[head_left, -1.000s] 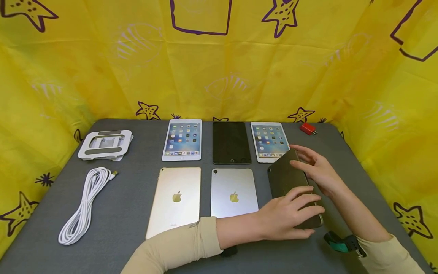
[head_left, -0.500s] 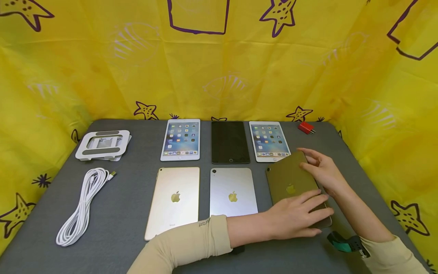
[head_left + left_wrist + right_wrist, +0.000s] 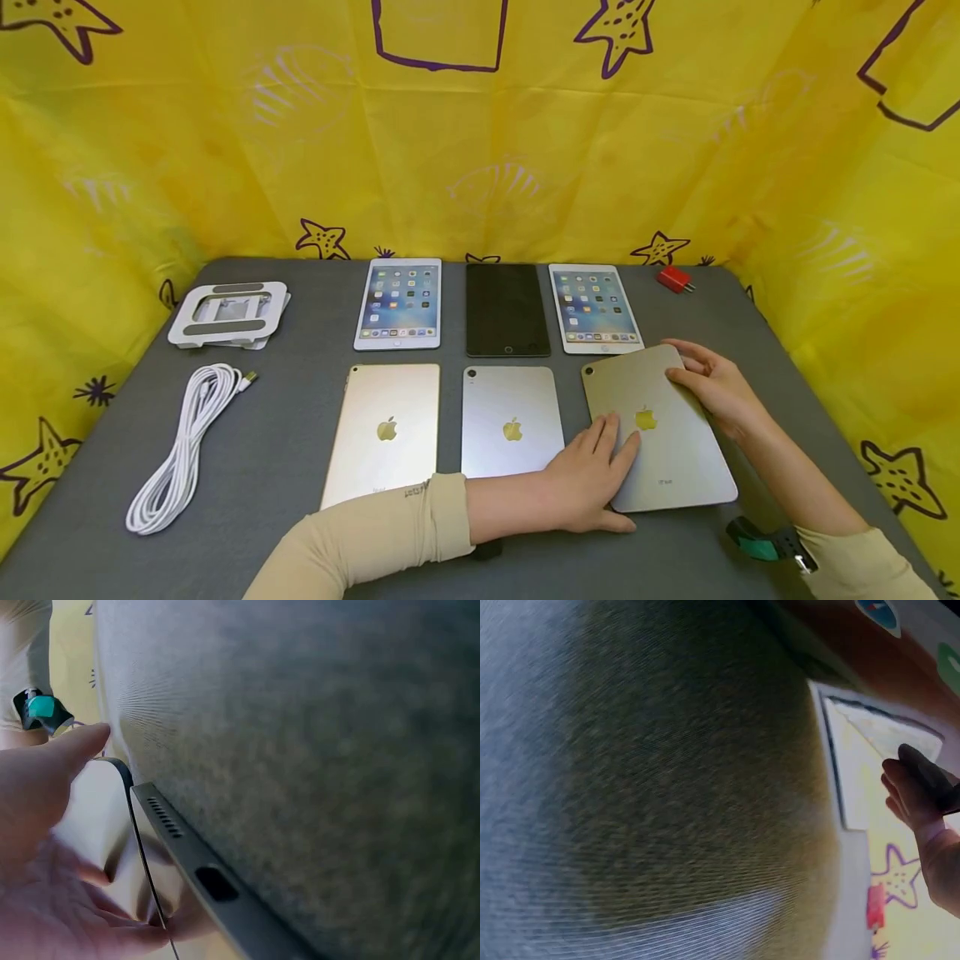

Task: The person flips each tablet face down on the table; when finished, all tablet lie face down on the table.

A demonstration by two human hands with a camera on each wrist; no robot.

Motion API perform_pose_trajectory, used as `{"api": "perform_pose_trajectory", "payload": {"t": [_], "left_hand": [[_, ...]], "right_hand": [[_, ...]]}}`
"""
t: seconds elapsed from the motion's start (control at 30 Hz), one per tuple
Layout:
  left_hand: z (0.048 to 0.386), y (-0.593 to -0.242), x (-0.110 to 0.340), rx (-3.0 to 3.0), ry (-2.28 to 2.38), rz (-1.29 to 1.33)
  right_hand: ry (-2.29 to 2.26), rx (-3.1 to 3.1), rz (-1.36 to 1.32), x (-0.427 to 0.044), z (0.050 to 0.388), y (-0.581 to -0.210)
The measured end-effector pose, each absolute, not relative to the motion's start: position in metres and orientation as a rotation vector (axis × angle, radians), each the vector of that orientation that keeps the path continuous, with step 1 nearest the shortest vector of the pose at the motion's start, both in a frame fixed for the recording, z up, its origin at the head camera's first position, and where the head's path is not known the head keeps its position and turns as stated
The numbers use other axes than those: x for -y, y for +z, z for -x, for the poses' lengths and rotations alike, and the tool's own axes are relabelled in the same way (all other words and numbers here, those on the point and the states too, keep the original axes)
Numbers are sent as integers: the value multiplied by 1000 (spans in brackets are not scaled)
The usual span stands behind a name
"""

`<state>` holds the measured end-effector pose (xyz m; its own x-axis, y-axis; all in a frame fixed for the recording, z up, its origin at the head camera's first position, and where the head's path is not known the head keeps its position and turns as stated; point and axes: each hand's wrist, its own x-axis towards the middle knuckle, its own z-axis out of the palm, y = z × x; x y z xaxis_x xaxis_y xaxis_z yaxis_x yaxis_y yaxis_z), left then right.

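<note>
At the right of the head view a silver tablet lies slightly turned, its back with an apple logo facing up. My left hand rests with extended fingers on its left edge. My right hand pinches its upper right corner between thumb and fingers. Beside it on the left are another silver tablet and a gold-backed tablet, partly covered by my left arm. In the left wrist view, my left hand is at the tablet's edge, where a port shows.
Behind stand in a row a white tablet, a black one and another white one. A red plug is at back right. A white stand and coiled white cable lie left. Yellow cloth hangs around.
The tablet at the right has tipped from a raised tilt down toward the table. My left hand has moved left from its lower right side to its left edge; my right hand has followed its corner.
</note>
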<state>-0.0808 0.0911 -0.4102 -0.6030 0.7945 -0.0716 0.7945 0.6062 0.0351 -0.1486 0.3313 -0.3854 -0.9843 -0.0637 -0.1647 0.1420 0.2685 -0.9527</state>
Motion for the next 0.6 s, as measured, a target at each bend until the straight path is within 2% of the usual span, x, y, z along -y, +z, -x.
{"api": "perform_pose_trajectory", "payload": {"t": [0.17, 0.6], "left_hand": [[83, -412, -87, -2744, -82, -1348], [84, -415, -85, -2711, -215, -1402]], "right_hand": [[-1741, -2397, -46, -331, 148, -395], [-1189, -2709, -72, -328, 151, -409]]}}
